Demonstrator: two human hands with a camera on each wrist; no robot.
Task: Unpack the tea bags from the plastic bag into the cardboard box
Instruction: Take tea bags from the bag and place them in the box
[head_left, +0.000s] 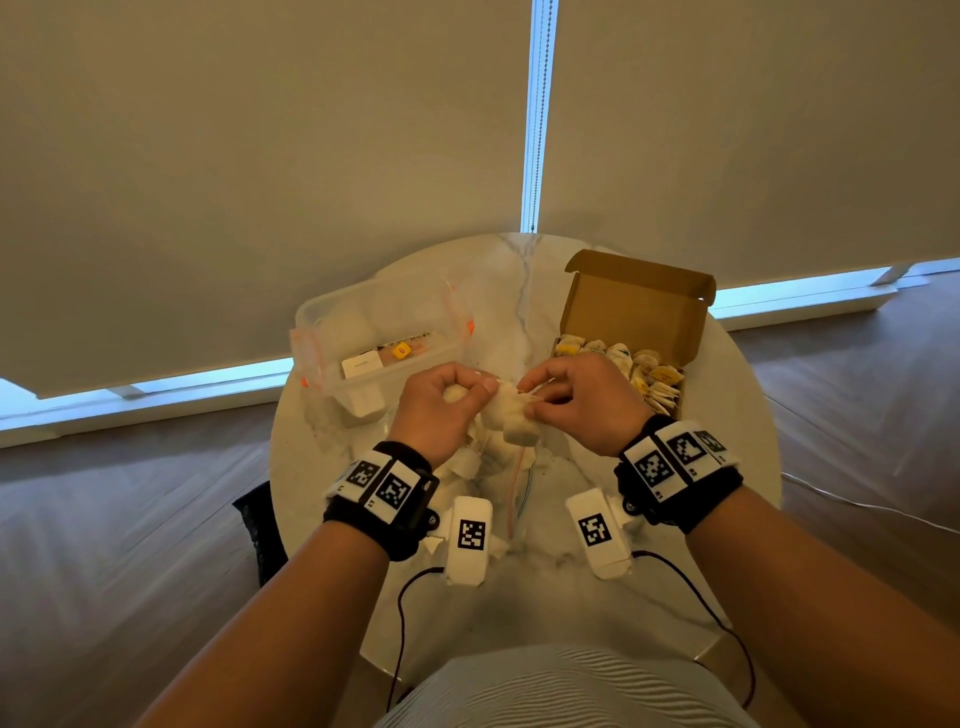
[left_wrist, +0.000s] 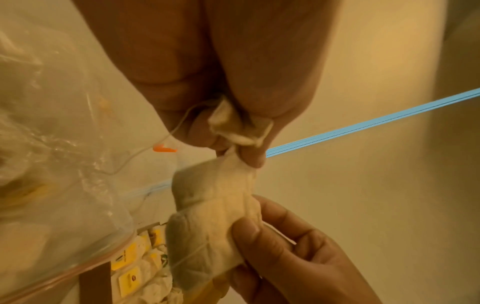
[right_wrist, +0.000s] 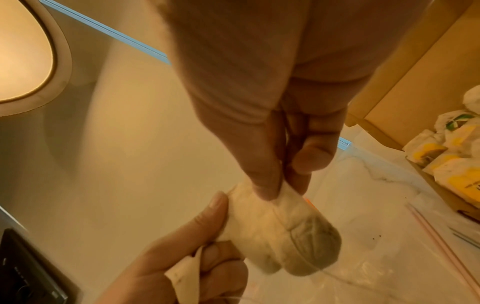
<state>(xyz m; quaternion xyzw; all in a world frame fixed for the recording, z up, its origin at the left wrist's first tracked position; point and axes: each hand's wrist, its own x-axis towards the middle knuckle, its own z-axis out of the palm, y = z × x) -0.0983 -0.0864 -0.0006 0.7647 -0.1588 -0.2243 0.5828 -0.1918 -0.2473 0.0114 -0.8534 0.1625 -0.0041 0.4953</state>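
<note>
Both hands hold a pale clump of tea bags (head_left: 511, 421) wound with string, above the clear zip plastic bag (head_left: 501, 486) on the table. My left hand (head_left: 475, 392) pinches the clump's top end (left_wrist: 233, 164) and keeps another crumpled tea bag (left_wrist: 239, 125) in its curled fingers. My right hand (head_left: 535, 396) pinches a corner of the clump (right_wrist: 285, 232) between thumb and finger. The open cardboard box (head_left: 641, 306) stands at the right, with several yellow-tagged tea bags (head_left: 649, 376) inside. More tea bags lie in the plastic bag, partly hidden by my wrists.
A clear plastic container (head_left: 332, 312) with small white boxes stands at the back left of the round marble table (head_left: 519, 280). Window blinds hang close behind the table. A dark object (head_left: 257, 525) sits by the table's left edge.
</note>
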